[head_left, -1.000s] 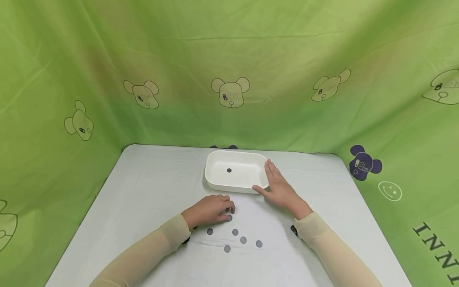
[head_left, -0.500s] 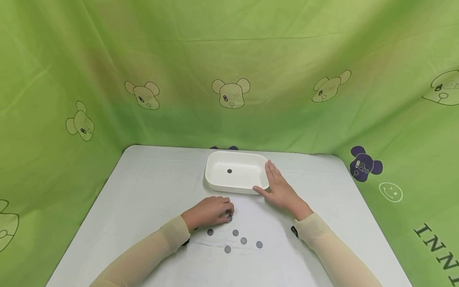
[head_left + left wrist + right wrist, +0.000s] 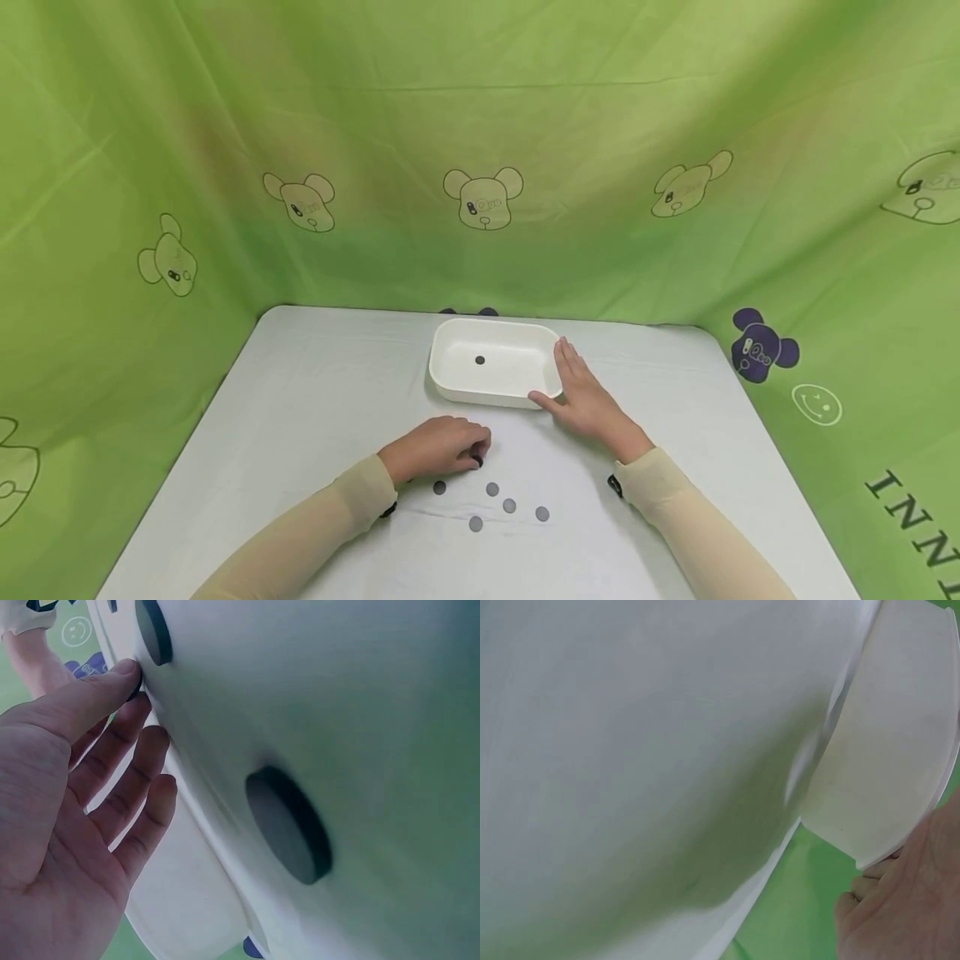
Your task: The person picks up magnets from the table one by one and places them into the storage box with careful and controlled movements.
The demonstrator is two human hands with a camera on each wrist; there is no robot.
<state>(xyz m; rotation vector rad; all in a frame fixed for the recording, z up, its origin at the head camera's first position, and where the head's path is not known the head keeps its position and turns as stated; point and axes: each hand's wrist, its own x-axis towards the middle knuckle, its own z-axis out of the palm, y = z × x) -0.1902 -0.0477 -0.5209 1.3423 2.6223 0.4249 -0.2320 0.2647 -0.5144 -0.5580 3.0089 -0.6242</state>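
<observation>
In the head view, the left hand (image 3: pixel 438 442) is bending its fingers inward and pinching one small, round, dark-grey disc (image 3: pixel 477 462) between thumb and fingertip, just in front of the white, smooth, rectangular tray with rounded corners (image 3: pixel 444 384). Whether that disc is touching the table (image 3: pixel 322 375), covered in white cloth, cannot be told. The right hand (image 3: pixel 588 408) is laying straight fingers along the tray's right end, its thumb standing wide of them at the near right corner. Five loose grey discs (image 3: pixel 492 489) are lying on the near side, the leftmost just beside the left wrist. Only the head view is showing the single dark disc in the tray (image 3: pixel 480 360), resting left of the middle of its floor. The left wrist view is adding the loose discs' thick black edges and the held disc's dark sliver under the thumb tip, the other fingers spreading apart. The right wrist view is showing the tray's plain outer wall, with fingertips partly hidden behind its end. Green printed fabric (image 3: pixel 480 100) is hanging behind the table.
</observation>
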